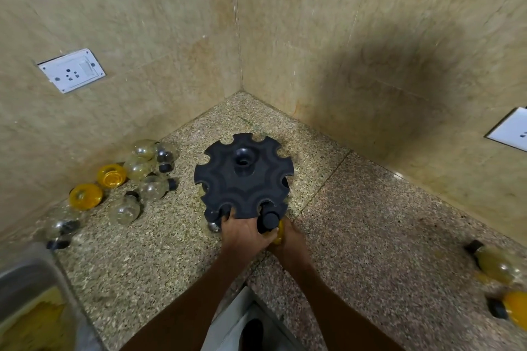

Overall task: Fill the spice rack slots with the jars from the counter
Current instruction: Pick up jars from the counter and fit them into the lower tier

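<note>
Head view: the black spice rack (243,177) stands near the back corner of the counter (356,222), its notched top disc facing up and the centre hub vertical. The left hand (245,232) grips the rack's near rim, fingers curled over the edge between two notches, probably to keep the rack from turning or sliding while a jar goes in. The right hand (291,239) is wrapped around a yellow jar (279,232) just beside it; the jar's black cap (269,221) points up and away toward a near-side slot, so its long axis runs roughly upright, tilted toward the rack. Judging by this, the jar is being fed neck-first into the notch, and most slots look unfilled.

The remaining jars (137,177) lie scattered along the left wall edge of the counter, mostly on their sides with caps pointing various ways; two show yellow bottoms. Two more jars (499,265) lie blurred at the right edge. A steel sink (31,279) sits at the near-left corner.
</note>
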